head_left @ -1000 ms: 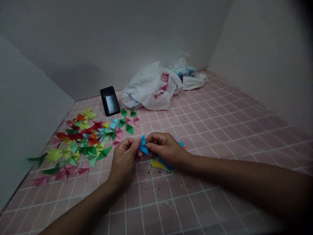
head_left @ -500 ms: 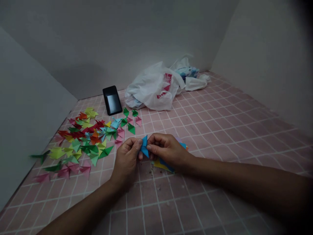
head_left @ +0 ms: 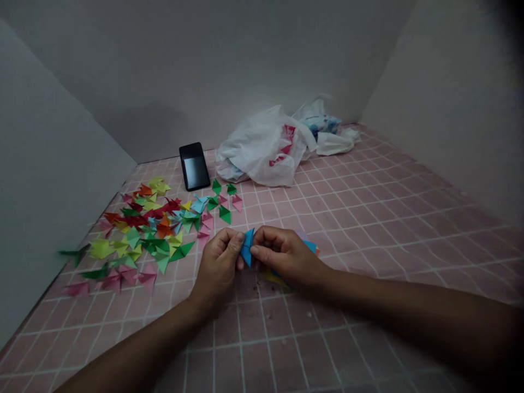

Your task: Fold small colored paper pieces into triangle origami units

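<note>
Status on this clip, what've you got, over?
Left hand and right hand pinching blue folded paper triangle. Yellow paper under right hand. Folded paper pieces spread beyond left hand.

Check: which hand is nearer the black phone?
Left. The left hand sits below the black phone, slightly to its right; the right hand is farther right, beyond the left hand. Both pinch the blue folded paper.
</note>
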The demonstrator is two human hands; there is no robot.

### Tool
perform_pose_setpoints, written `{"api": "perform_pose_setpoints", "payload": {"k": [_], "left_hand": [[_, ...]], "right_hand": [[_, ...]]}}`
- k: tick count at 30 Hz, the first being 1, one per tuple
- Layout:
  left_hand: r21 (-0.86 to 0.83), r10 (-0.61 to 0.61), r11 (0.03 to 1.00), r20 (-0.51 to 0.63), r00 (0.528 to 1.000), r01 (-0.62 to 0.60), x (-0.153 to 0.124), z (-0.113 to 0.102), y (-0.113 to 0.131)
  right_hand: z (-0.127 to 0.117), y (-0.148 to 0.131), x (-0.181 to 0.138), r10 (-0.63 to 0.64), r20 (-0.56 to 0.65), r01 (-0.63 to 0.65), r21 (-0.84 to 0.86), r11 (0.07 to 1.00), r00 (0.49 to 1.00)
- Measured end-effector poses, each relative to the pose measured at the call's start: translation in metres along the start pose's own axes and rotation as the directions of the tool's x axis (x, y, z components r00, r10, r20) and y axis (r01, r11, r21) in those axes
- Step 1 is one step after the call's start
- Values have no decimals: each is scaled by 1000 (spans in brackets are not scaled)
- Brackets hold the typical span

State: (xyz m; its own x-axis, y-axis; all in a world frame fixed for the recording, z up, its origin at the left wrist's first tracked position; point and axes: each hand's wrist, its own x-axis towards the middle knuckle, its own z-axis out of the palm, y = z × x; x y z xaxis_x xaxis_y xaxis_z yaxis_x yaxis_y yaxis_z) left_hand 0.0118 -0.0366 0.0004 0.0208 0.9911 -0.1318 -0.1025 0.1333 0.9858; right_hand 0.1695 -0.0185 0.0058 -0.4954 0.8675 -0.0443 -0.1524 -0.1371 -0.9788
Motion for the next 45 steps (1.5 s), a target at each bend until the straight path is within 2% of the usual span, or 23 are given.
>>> {"api": "perform_pose_setpoints", "payload": {"k": [4,9,16,24,33,45], "left_hand": [[48,-3,999,-1,1000,3,2,-1,3],[117,-19,993,40,999,15,4,0,13],[153,-53,987,55,997,44,6,-1,19],[138,-76,988,84,994,64,9,-3,18],[65,-117,992,147,982,108,13,-6,17],[122,-107,989,201,974,84,12,-8,17]], "right_hand": [[-3,-2,2,-6,-34,9,94,996,999],[-7,-6,5,-58,-50,59,25,998,997],[-10,-7,8,-15,-70,17,26,1000,997],[-11,-8,9,13,-97,-11,19,1000,995],[-17,-6,9,56,-51,-46,183,982,997],[-19,-7,13,-37,-79,41,40,998,996]]}}
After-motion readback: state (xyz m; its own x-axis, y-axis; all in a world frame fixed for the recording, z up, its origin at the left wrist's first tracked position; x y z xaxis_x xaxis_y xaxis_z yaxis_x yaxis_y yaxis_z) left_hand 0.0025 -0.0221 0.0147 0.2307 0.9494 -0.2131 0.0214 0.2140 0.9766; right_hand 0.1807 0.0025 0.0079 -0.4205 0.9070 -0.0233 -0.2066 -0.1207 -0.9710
